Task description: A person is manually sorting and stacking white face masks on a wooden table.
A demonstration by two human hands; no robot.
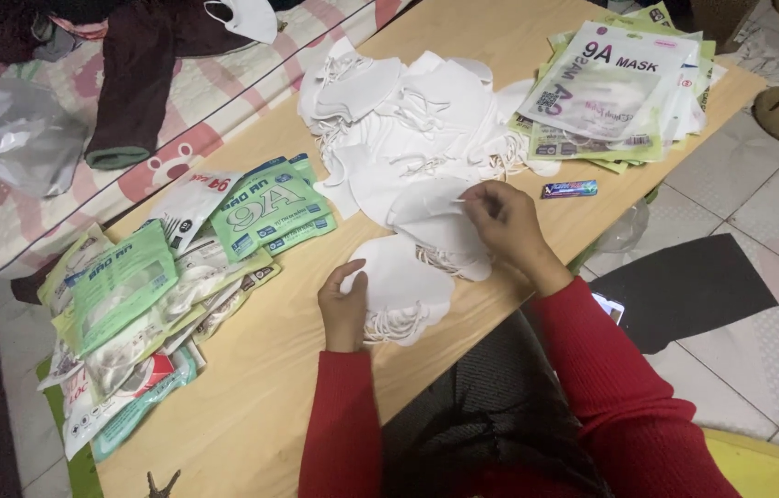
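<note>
white masks point(403, 286) small stack at near counter point(270, 387) edge, just before red sleeves. left hand point(343, 309) rests on stack's left edge, fingers loosely curled, thumb up. right hand point(505, 226) pinches ear loop, it seems, of top mask point(436, 221) further in; grip partly hidden. green-and-white pouches point(150, 295) fanned at left. beyond, loose mask heap point(399, 111); printed pouch pile point(615, 88) far right; small blue packet point(569, 189) beside it.
</note>
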